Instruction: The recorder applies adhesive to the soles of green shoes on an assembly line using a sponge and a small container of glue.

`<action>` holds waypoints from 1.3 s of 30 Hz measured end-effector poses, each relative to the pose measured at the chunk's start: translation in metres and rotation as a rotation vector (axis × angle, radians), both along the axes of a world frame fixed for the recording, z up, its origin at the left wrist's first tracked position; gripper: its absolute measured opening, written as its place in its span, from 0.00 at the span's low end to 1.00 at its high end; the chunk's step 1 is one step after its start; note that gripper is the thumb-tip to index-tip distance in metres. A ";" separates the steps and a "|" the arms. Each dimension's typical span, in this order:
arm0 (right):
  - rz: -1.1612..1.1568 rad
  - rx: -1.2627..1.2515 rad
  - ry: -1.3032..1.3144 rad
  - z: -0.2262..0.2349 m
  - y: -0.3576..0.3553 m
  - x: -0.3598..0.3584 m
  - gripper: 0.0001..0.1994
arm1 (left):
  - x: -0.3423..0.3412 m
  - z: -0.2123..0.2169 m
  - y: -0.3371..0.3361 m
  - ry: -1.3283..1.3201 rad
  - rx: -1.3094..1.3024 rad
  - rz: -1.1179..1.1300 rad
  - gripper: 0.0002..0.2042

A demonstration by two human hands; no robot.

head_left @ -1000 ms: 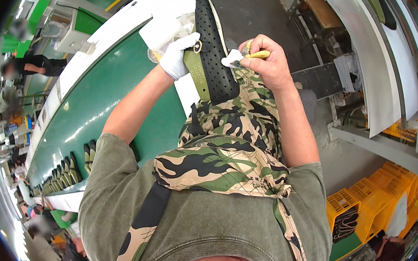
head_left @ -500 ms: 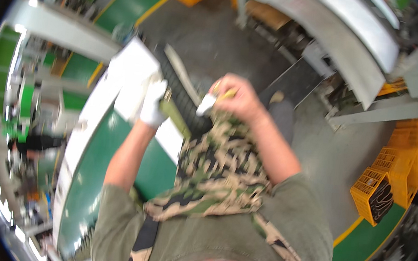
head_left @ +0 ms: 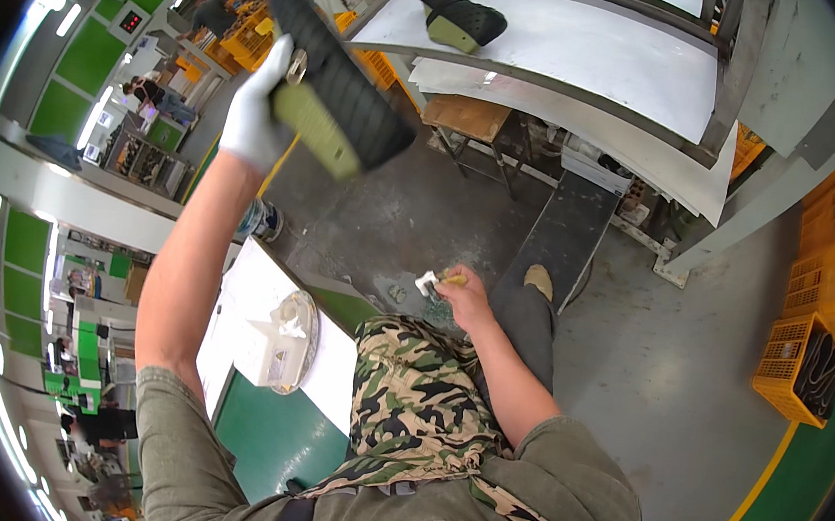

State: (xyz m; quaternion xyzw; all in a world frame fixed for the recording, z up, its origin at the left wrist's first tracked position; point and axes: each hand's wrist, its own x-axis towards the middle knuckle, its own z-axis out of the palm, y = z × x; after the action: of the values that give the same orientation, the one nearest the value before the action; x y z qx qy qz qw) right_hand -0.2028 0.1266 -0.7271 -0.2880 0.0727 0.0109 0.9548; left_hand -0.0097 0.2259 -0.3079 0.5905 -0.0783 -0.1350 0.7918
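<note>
My left hand (head_left: 256,109), in a white glove, is raised at the upper left and closed round a black and olive clog (head_left: 344,83). The clog's ridged black side shows, and its olive part is slightly blurred; a round metal-coloured piece sits by my fingers. Bare and lower down, my right hand (head_left: 469,301) is closed on a small tool (head_left: 428,282) with a yellowish handle and a white tip; its exact kind cannot be made out. A similar black and olive clog (head_left: 461,22) lies on the white-covered rack shelf (head_left: 598,52) ahead.
A green-topped table (head_left: 280,438) at my left holds a white container (head_left: 278,353) in a clear round dish. Under the rack stand a wooden stool (head_left: 467,115) and a dark board (head_left: 566,230). Yellow crates (head_left: 785,361) are stacked at the right, beside a grey post.
My left hand has risen up and forward with the clog, from over the table toward the rack. My right hand has dropped lower, still holding the tool. The view has tilted toward the rack.
</note>
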 end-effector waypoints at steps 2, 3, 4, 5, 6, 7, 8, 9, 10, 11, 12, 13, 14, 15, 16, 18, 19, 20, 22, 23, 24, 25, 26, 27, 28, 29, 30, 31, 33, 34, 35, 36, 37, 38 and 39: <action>-0.021 -0.047 0.063 -0.011 -0.005 0.005 0.11 | 0.024 0.014 -0.070 -0.073 0.023 -0.077 0.19; -0.015 -0.081 0.061 -0.016 -0.008 0.009 0.11 | 0.035 0.021 -0.101 -0.071 0.048 -0.099 0.18; -0.004 -0.118 0.058 -0.020 -0.012 0.014 0.12 | 0.051 0.020 -0.129 -0.107 0.025 -0.150 0.17; -0.010 -0.114 0.062 -0.024 -0.016 0.017 0.12 | 0.060 0.017 -0.161 -0.126 0.044 -0.147 0.21; -0.013 -0.074 0.083 -0.024 -0.016 0.022 0.12 | 0.070 0.018 -0.188 -0.079 0.080 -0.133 0.19; -0.020 -0.037 0.111 -0.026 -0.016 0.025 0.12 | 0.077 0.013 -0.205 -0.112 -0.030 -0.389 0.16; -0.023 -0.032 0.113 -0.028 -0.016 0.028 0.12 | 0.082 0.006 -0.220 -0.143 -0.142 -0.644 0.14; -0.033 -0.037 0.112 -0.031 -0.018 0.028 0.12 | 0.076 0.002 -0.252 -0.075 0.008 -0.374 0.15; -0.042 -0.042 0.110 -0.034 -0.019 0.028 0.12 | 0.070 -0.001 -0.280 -0.009 0.158 -0.103 0.16; -0.046 -0.029 0.103 -0.035 -0.019 0.029 0.12 | 0.084 -0.013 -0.293 -0.001 0.112 -0.160 0.16; -0.053 -0.024 0.108 -0.035 -0.020 0.029 0.12 | 0.089 -0.024 -0.308 -0.004 0.068 -0.149 0.15; -0.054 -0.012 0.110 -0.032 -0.019 0.030 0.11 | 0.101 -0.035 -0.310 0.002 0.058 -0.117 0.15; -0.056 0.000 0.112 -0.029 -0.018 0.032 0.11 | 0.114 -0.045 -0.309 0.007 0.048 -0.086 0.15; -0.059 0.003 0.119 -0.028 -0.020 0.032 0.11 | 0.122 -0.058 -0.309 0.015 0.051 -0.090 0.15; -0.053 0.024 0.116 -0.025 -0.019 0.032 0.11 | 0.129 -0.066 -0.302 -0.048 0.022 -0.195 0.16; -0.041 0.045 0.110 -0.022 -0.018 0.033 0.11 | 0.144 -0.077 -0.299 -0.114 -0.005 -0.293 0.17; -0.046 0.038 0.103 -0.026 -0.019 0.034 0.12 | 0.152 -0.082 -0.309 -0.291 0.413 -0.133 0.18; -0.049 0.029 0.092 -0.030 -0.020 0.035 0.12 | 0.157 -0.087 -0.316 -0.467 0.827 0.039 0.20; -0.065 0.021 0.106 -0.031 -0.022 0.034 0.12 | 0.141 -0.089 -0.315 -0.637 0.958 0.062 0.25; -0.074 0.012 0.118 -0.031 -0.023 0.034 0.12 | 0.135 -0.084 -0.313 -0.855 1.188 0.089 0.25; -0.069 0.010 0.109 -0.030 -0.022 0.033 0.12 | 0.133 -0.078 -0.306 -1.072 1.423 0.127 0.26; -0.062 -0.012 0.128 -0.029 -0.023 0.032 0.12 | 0.131 -0.073 -0.292 -1.079 1.287 0.056 0.25; -0.053 -0.035 0.145 -0.028 -0.023 0.031 0.13 | 0.128 -0.068 -0.280 -1.082 1.289 0.071 0.25; -0.054 -0.055 0.134 -0.034 -0.022 0.031 0.14 | 0.110 -0.061 -0.266 -1.054 1.151 0.000 0.20; -0.045 -0.057 0.122 -0.038 -0.020 0.030 0.14 | 0.090 -0.054 -0.246 -1.025 1.014 -0.062 0.18; -0.036 -0.057 0.116 -0.041 -0.018 0.031 0.14 | 0.073 -0.049 -0.218 -1.177 0.973 -0.102 0.18; -0.023 -0.058 0.114 -0.043 -0.016 0.030 0.15 | 0.052 -0.048 -0.186 -1.323 0.931 -0.143 0.18; -0.038 -0.121 0.162 -0.046 -0.016 0.029 0.13 | 0.013 -0.047 -0.157 -1.356 0.952 -0.176 0.18; -0.080 -0.215 0.194 -0.047 -0.019 0.026 0.12 | -0.059 -0.048 -0.089 -1.406 1.043 -0.275 0.18; -0.133 -0.195 0.187 -0.055 -0.018 0.026 0.10 | -0.088 -0.053 -0.049 -1.410 1.110 -0.344 0.18; -0.140 -0.217 0.177 -0.053 -0.019 0.024 0.09 | -0.120 -0.059 -0.006 -1.273 1.270 -0.388 0.17; -0.133 -0.271 0.196 -0.043 -0.025 0.020 0.08 | -0.146 -0.068 0.037 -1.117 1.412 -0.431 0.17; -0.115 -0.175 0.238 -0.052 -0.026 0.023 0.07 | -0.167 -0.092 0.091 -0.957 1.445 -0.405 0.18; -0.134 -0.119 0.250 -0.067 -0.026 0.027 0.07 | -0.187 -0.130 0.156 -0.779 1.446 -0.321 0.19; -0.113 -0.030 0.270 -0.070 -0.028 0.029 0.05 | -0.215 -0.164 0.224 -0.635 1.574 -0.261 0.22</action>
State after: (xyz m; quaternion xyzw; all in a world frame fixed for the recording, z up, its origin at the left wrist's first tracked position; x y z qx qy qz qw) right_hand -0.1741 0.0986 -0.7968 -0.2938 0.2167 -0.0052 0.9310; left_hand -0.2248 0.4495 -0.4722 0.9640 -0.2472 -0.0685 0.0702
